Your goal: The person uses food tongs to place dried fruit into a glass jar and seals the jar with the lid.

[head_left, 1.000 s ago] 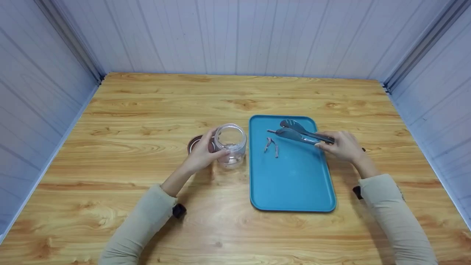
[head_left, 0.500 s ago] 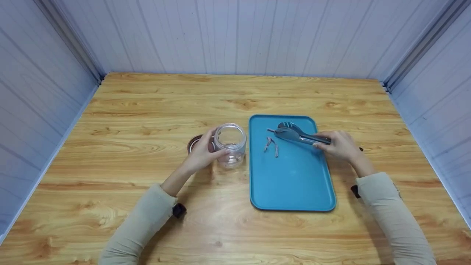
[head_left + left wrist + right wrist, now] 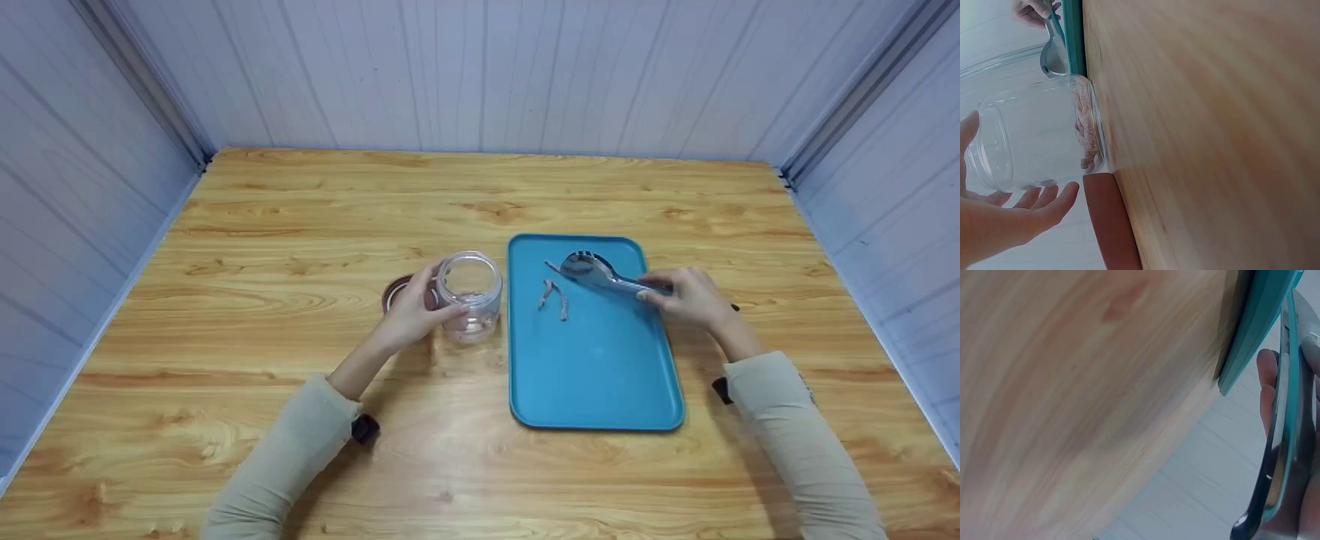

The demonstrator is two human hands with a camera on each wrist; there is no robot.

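My left hand (image 3: pixel 411 321) holds a clear jar (image 3: pixel 471 300) by its side, thumb and fingers spread round it. The jar stands upright and uncapped on the table. Brownish, shrivelled pieces (image 3: pixel 1087 129) lie on its bottom in the left wrist view. Over the blue tray (image 3: pixel 596 375), my right hand (image 3: pixel 690 300) grips metal tongs (image 3: pixel 1280 439) by the handles. The tongs' heads are closed together at one end of a thin pinkish-brown strip (image 3: pixel 552 265), whose other end sticks out to the left. Similar strips (image 3: pixel 564 306) lie in a bent shape on the tray nearby.
A reddish-brown lid (image 3: pixel 1109 219) lies on the table left of the jar, partly hidden by the left hand. The tray's left rim is just right of the jar. Pale panel walls (image 3: pixel 480 75) enclose the wooden table (image 3: pixel 300 202) at the back and both sides.
The tongs' heads have come together over the end of the strip, and the right hand has shifted slightly left. The left hand and jar have stayed where they were.
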